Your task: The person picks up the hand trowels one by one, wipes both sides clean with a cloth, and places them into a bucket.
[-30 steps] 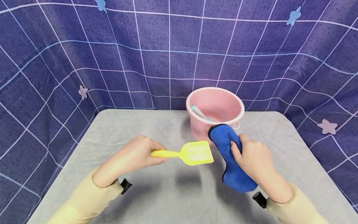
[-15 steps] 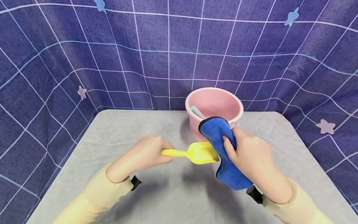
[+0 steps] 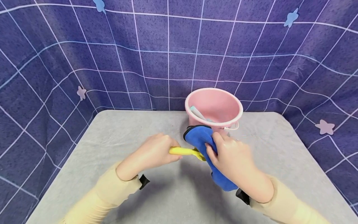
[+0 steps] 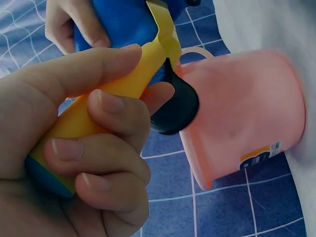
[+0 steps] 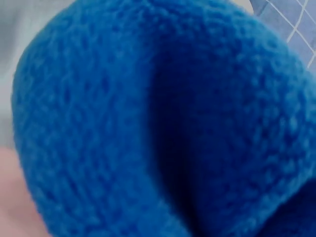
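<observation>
My left hand [image 3: 156, 151] grips a yellow toy shovel [image 3: 181, 151] by its handle, fingers curled round it in the left wrist view, where the handle [image 4: 118, 89] ends in a blue-green tip. The shovel's blade points right, and most of it is hidden by a blue cloth [image 3: 202, 137] with black edging. My right hand [image 3: 233, 155] holds this folded cloth between thumb and fingers, over the blade and above the table. In the right wrist view the fuzzy cloth [image 5: 89, 118] fills most of the picture.
A pink bucket [image 3: 213, 105] stands at the back of the grey table [image 3: 134, 124], just behind the cloth. Inside it lies a white stick-like thing with a light blue end [image 3: 197, 112]. A purple gridded curtain [image 3: 145, 62] surrounds the table's back and sides.
The left hand has moved right with the shovel. The right hand has moved left with the cloth, which has come over the blade. The bucket has stayed in place.
</observation>
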The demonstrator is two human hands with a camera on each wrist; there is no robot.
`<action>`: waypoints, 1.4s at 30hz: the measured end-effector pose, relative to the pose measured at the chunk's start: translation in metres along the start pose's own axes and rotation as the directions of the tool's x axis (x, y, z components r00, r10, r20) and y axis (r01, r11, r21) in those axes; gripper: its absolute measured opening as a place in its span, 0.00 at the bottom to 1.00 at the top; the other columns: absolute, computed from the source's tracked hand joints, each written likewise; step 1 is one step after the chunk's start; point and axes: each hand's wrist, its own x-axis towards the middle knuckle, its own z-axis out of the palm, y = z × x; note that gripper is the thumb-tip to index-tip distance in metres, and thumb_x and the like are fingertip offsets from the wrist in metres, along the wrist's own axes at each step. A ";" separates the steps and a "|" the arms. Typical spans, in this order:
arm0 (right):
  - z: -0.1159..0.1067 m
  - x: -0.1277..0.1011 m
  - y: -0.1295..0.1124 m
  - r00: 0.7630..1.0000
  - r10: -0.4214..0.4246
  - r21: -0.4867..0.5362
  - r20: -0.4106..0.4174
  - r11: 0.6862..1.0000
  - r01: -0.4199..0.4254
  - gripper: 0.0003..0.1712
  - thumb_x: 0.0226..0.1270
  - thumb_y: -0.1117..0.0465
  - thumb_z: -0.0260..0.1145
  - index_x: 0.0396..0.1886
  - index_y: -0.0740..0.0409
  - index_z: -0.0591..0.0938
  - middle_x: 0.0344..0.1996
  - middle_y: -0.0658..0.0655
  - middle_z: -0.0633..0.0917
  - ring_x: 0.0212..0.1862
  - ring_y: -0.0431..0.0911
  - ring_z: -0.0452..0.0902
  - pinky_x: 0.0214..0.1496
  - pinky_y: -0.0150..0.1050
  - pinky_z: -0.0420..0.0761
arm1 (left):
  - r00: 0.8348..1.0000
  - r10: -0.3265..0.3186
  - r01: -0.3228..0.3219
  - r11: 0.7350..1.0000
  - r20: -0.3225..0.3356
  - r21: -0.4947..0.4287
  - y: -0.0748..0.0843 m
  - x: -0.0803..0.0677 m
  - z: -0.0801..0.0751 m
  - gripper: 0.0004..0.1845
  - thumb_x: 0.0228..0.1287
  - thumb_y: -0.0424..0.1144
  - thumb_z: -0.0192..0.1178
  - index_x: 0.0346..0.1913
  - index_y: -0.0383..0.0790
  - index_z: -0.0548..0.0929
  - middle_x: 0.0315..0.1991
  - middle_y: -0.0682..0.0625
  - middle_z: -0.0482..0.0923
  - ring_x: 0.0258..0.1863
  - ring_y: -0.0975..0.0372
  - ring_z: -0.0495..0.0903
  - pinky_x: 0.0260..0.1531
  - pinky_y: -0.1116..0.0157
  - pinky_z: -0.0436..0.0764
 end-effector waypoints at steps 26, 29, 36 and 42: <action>0.013 -0.008 -0.008 0.969 -0.239 -0.008 0.065 0.971 0.240 0.12 0.49 0.60 0.71 0.24 0.55 0.74 0.20 0.52 0.69 0.17 0.45 0.63 0.14 0.33 0.59 | 0.999 0.026 -0.026 1.000 -0.039 -0.002 0.002 -0.001 0.006 0.07 0.47 0.45 0.72 0.22 0.52 0.83 0.13 0.63 0.65 0.15 0.69 0.63 0.16 0.72 0.64; 0.013 -0.008 -0.006 0.963 -0.254 -0.022 0.085 0.966 0.257 0.13 0.46 0.60 0.72 0.23 0.55 0.75 0.20 0.52 0.70 0.17 0.45 0.63 0.14 0.34 0.61 | 0.999 0.029 -0.030 1.000 -0.040 -0.010 0.000 -0.002 0.006 0.06 0.46 0.45 0.72 0.24 0.52 0.85 0.14 0.65 0.68 0.16 0.70 0.64 0.17 0.72 0.65; 0.012 -0.011 0.002 0.956 -0.265 -0.022 0.128 0.963 0.269 0.12 0.46 0.61 0.72 0.23 0.55 0.75 0.20 0.52 0.70 0.18 0.45 0.63 0.15 0.34 0.62 | 0.998 0.033 -0.033 0.999 -0.047 -0.003 -0.003 -0.006 0.004 0.05 0.46 0.45 0.72 0.27 0.53 0.87 0.15 0.66 0.70 0.17 0.70 0.65 0.18 0.72 0.66; 0.012 -0.012 0.011 0.958 -0.259 -0.028 0.122 0.964 0.264 0.11 0.47 0.61 0.71 0.23 0.55 0.75 0.20 0.51 0.70 0.19 0.46 0.64 0.15 0.35 0.62 | 0.999 0.007 -0.007 1.000 -0.043 -0.006 -0.008 -0.008 0.001 0.05 0.46 0.45 0.72 0.27 0.54 0.87 0.17 0.67 0.71 0.19 0.70 0.66 0.20 0.71 0.67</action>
